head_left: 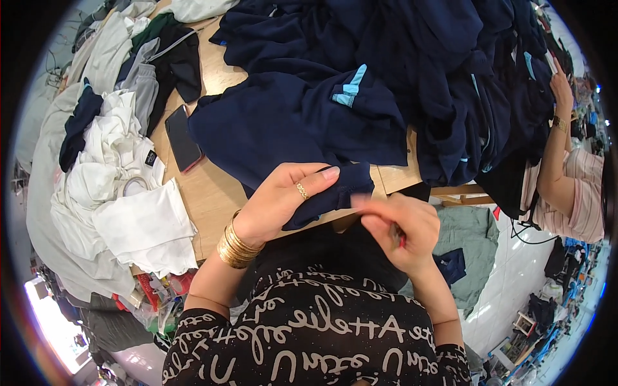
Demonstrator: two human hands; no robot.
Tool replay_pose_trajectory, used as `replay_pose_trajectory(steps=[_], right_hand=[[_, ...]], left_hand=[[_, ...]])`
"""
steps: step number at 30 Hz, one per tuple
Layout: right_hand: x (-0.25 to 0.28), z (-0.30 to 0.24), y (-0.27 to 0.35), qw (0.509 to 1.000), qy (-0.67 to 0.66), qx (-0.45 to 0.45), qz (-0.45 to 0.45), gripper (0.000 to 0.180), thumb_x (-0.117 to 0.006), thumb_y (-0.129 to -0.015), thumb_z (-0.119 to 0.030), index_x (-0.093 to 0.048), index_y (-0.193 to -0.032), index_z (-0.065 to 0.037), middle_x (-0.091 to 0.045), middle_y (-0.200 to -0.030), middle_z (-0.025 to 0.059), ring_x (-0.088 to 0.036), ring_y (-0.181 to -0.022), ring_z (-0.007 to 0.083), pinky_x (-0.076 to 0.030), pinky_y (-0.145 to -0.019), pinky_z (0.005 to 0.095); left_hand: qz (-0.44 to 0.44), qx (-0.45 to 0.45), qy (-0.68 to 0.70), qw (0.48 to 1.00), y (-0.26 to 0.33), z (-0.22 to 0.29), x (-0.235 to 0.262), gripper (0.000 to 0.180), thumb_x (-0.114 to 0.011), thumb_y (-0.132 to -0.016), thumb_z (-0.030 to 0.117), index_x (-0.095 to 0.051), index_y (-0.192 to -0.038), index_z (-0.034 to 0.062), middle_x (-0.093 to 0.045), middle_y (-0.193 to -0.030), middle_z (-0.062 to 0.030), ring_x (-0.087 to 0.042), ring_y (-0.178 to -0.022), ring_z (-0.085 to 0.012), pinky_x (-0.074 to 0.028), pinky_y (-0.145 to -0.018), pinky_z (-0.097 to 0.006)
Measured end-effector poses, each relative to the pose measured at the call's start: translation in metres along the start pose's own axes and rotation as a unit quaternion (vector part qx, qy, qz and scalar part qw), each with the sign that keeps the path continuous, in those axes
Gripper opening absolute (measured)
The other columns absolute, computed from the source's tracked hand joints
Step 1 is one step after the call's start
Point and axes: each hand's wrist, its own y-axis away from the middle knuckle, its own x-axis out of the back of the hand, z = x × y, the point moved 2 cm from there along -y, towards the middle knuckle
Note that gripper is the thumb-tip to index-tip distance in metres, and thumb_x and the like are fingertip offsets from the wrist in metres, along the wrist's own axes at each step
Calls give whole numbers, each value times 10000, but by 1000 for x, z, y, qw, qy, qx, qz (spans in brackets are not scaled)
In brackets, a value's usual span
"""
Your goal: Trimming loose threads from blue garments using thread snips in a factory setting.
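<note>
A navy garment (270, 122) with light blue patches lies spread over the table in front of me. My left hand (283, 193), with a ring and gold bangles at the wrist, is closed on a folded edge of it, thumb on top. Close beside that edge, my right hand (402, 231) is curled, its fingertips blurred by motion. A small red and dark object (402, 240) shows in its palm; its kind is hidden by the fingers. I cannot tell whether the right fingertips touch the cloth.
More navy garments (450, 71) are heaped at the back and right. White garments (122, 167) pile up at the left, near a dark phone (183, 138) on the wooden table (212, 212). Another person's arm (560, 135) reaches in at the right. Green cloth (473, 248) lies below the table.
</note>
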Motion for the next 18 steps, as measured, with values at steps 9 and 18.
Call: replay_pose_trajectory(steps=[9, 18], right_hand=[[-7, 5, 5, 999, 27, 40, -25, 301, -730, -698, -155, -670, -969, -39, -531, -575, 16, -442, -422, 152, -324, -416, 262], [1, -3, -3, 998, 56, -29, -21, 241, -691, -681, 9, -669, -918, -26, -518, -552, 39, -443, -419, 154, -329, -419, 261]], left_hand=[[-3, -8, -8, 1000, -2, -3, 3, 280, -520, -934, 208, -631, -1013, -37, -635, -926, 15, -527, -830, -20, -422, -765, -184], [-15, 6, 39, 999, 0, -2, 3, 289, -522, -931, 215, -629, -1030, -35, -645, -966, 4, -545, -859, -29, -425, -794, -194]])
